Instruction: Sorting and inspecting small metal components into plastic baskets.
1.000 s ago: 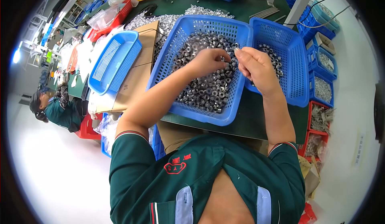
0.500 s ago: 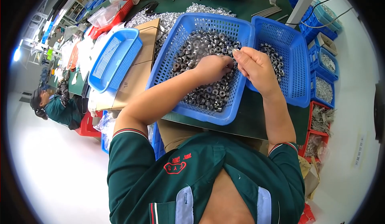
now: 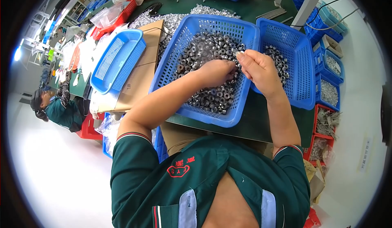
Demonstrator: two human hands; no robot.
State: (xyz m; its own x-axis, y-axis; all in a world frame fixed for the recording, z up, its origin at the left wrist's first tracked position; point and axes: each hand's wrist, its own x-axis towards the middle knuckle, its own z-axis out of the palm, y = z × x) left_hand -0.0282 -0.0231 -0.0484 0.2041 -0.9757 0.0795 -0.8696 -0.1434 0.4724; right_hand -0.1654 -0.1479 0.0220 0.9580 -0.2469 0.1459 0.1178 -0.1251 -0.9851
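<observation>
A blue perforated basket (image 3: 163, 73) sits in front of me, holding a heap of small ring-shaped metal parts (image 3: 200, 98). Over the middle of that heap is my left hand (image 3: 218, 71), its fingers curled down toward the parts; whatever they grip is hidden. My right hand (image 3: 259, 68) is closed above the basket's right rim, thumb pressed against the curled forefinger. Anything in its pinch is too small to make out. Just beyond that hand, a second blue basket (image 3: 303, 71) contains more of the metal parts (image 3: 276, 57).
On the left, an empty-looking blue tray (image 3: 107, 76) rests on cardboard (image 3: 141, 66). Loose shiny parts (image 3: 163, 20) cover the green table's (image 3: 253, 3) far side. Stacked bins (image 3: 328, 90) stand at the right. Another person (image 3: 61, 109) sits at far left.
My left hand has dipped very slightly among the parts. My right hand has hardly moved, staying closed at the basket's rim.
</observation>
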